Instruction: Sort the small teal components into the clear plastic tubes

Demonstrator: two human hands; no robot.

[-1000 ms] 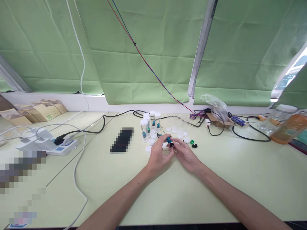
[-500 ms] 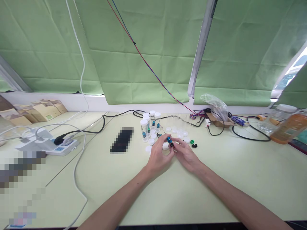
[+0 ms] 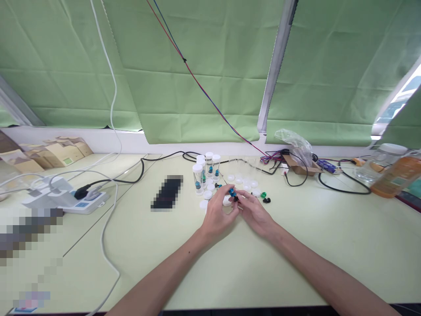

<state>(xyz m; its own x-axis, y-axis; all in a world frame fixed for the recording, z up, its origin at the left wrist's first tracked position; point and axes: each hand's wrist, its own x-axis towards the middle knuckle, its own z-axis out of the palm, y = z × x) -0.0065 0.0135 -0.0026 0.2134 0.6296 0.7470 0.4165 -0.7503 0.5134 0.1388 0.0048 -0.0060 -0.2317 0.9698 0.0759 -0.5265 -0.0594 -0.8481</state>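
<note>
Between the fingertips of my two hands is a small blue-and-black piece [image 3: 232,193], blue at the top and black below; its exact kind is too small to make out. My left hand [image 3: 219,210] pinches it from the left, fingers curled over. From the right, the fingertips of my right hand [image 3: 255,213] close on its lower black part. Just beyond stand several clear tubes with white caps [image 3: 198,179], small blue or green pieces inside them. Flat white caps [image 3: 207,195] lie around my hands. Right of my right hand are a green piece [image 3: 263,195] and a black piece [image 3: 266,200].
A dark, blurred-out flat object [image 3: 167,193] lies left of the tubes. Farther left is a power strip [image 3: 87,202] with white cables. Behind, clear uncapped tubes [image 3: 241,163] stand near a black cable. At right are a cardboard box [image 3: 301,166] and an orange bottle [image 3: 396,177].
The blue-and-black piece has turned or shifted very slightly between my fingers. Both hands stay in nearly the same place.
</note>
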